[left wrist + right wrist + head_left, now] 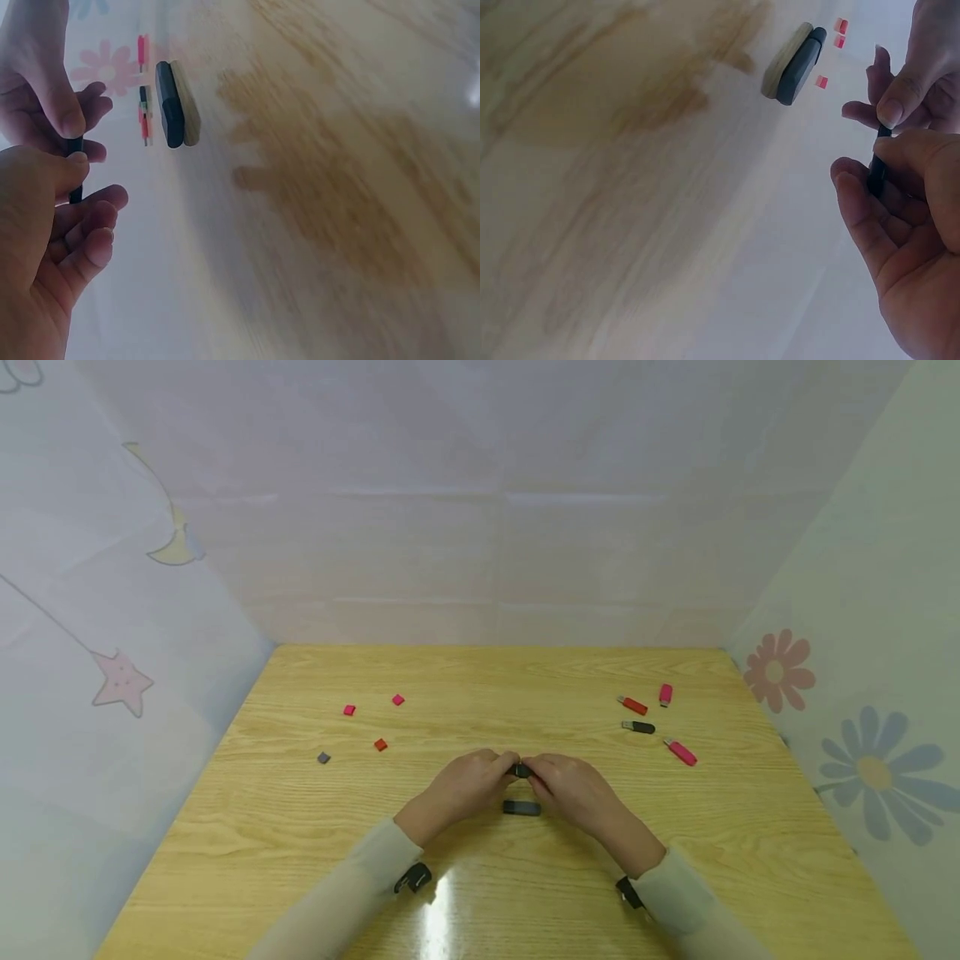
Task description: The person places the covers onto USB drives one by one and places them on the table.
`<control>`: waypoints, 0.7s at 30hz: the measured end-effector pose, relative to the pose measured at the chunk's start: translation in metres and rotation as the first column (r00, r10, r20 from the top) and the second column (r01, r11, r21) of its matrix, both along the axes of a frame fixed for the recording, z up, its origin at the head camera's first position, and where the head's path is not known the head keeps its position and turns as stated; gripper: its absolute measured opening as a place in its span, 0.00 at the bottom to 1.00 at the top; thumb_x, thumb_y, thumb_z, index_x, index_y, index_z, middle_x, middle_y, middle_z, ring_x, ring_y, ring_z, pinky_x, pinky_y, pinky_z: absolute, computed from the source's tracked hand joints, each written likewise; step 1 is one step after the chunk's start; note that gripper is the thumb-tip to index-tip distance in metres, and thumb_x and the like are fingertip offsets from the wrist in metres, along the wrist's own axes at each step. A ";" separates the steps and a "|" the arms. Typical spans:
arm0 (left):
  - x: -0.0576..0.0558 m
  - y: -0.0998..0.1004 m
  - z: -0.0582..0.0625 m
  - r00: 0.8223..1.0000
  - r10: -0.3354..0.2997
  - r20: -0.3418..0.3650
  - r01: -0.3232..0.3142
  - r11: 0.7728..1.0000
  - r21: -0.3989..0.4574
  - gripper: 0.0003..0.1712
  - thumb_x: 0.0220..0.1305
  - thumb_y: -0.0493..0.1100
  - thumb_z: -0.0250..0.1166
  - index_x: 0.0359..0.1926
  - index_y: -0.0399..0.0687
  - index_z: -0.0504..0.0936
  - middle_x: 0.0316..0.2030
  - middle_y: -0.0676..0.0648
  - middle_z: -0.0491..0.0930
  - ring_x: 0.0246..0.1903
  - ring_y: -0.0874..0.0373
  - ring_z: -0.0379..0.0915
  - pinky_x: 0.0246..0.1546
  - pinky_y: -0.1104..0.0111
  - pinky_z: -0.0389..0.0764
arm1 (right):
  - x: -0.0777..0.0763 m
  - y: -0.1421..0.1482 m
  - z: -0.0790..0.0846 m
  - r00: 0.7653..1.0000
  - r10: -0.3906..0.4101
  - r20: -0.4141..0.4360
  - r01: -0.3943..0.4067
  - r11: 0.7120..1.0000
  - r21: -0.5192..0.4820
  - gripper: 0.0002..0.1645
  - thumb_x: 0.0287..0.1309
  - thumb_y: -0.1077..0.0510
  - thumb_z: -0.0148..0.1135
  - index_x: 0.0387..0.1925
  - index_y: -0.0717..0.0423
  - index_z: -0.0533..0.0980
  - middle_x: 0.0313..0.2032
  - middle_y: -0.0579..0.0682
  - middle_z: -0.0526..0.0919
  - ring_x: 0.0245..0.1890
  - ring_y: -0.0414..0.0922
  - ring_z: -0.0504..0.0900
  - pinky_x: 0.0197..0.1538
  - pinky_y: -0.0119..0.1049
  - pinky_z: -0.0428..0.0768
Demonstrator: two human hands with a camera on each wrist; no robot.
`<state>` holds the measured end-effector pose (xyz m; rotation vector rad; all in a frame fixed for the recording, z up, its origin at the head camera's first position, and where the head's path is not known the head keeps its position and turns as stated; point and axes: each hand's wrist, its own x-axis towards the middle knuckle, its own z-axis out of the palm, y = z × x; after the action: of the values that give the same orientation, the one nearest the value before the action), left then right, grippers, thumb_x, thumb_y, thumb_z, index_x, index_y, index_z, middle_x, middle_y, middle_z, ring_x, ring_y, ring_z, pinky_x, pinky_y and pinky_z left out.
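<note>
In the head view my left hand [467, 783] and right hand [579, 789] meet near the middle of the table. Between them they hold a small black USB flash drive [520, 770], above the tabletop. The left thumb and fingers pinch one end of the drive [76, 196], as the left wrist view shows. At the other end, my right thumb and fingers pinch the drive [876, 176]; fingers cover much of it, and whether cap and body are joined cannot be told. Just nearer lies a dark grey capped flash drive [521, 808], touched by neither hand.
Loose caps lie at left: two pink, one being the pink cap [349, 710], a red cap [381, 744] and a grey cap [324, 757]. Uncapped drives lie at right: a red drive [633, 705], a black drive [641, 727] and two pink, including the pink drive [682, 752].
</note>
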<state>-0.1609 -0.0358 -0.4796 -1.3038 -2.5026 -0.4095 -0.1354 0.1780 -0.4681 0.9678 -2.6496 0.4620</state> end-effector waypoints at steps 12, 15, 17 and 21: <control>-0.002 -0.001 -0.004 0.997 0.056 0.050 -0.055 0.998 -0.033 0.09 0.74 0.49 0.62 0.45 0.49 0.78 0.26 0.53 0.79 0.24 0.64 0.71 0.22 0.73 0.73 | -0.003 -0.001 -0.007 0.997 -0.042 0.068 0.042 0.999 0.001 0.15 0.60 0.62 0.71 0.48 0.60 0.83 0.41 0.50 0.88 0.40 0.45 0.87 0.41 0.40 0.85; -0.003 -0.001 -0.005 0.995 0.084 0.059 -0.080 0.995 -0.060 0.09 0.73 0.50 0.63 0.46 0.51 0.79 0.29 0.54 0.81 0.26 0.64 0.73 0.23 0.74 0.74 | -0.004 -0.001 -0.008 0.994 -0.052 0.093 0.052 0.999 0.002 0.15 0.61 0.61 0.71 0.49 0.60 0.83 0.42 0.49 0.87 0.40 0.44 0.86 0.41 0.40 0.85; -0.004 -0.001 -0.006 0.993 0.098 0.068 -0.093 0.993 -0.074 0.10 0.73 0.50 0.63 0.47 0.51 0.80 0.32 0.54 0.83 0.29 0.64 0.75 0.25 0.73 0.76 | -0.005 -0.001 -0.008 0.992 -0.060 0.112 0.061 0.998 0.001 0.14 0.61 0.61 0.71 0.48 0.59 0.83 0.42 0.49 0.87 0.40 0.44 0.86 0.41 0.39 0.84; -0.005 0.000 -0.009 0.990 0.117 0.076 -0.111 0.990 -0.085 0.10 0.72 0.50 0.64 0.48 0.52 0.82 0.38 0.55 0.84 0.36 0.63 0.78 0.31 0.73 0.79 | -0.005 -0.001 -0.010 0.988 -0.068 0.140 0.069 0.998 -0.006 0.12 0.61 0.62 0.71 0.46 0.58 0.83 0.41 0.48 0.85 0.38 0.42 0.84 0.39 0.37 0.83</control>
<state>-0.1661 -0.0358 -0.4885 -1.1869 -2.6712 -0.3450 -0.1408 0.1767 -0.4780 0.8671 -2.7913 0.5470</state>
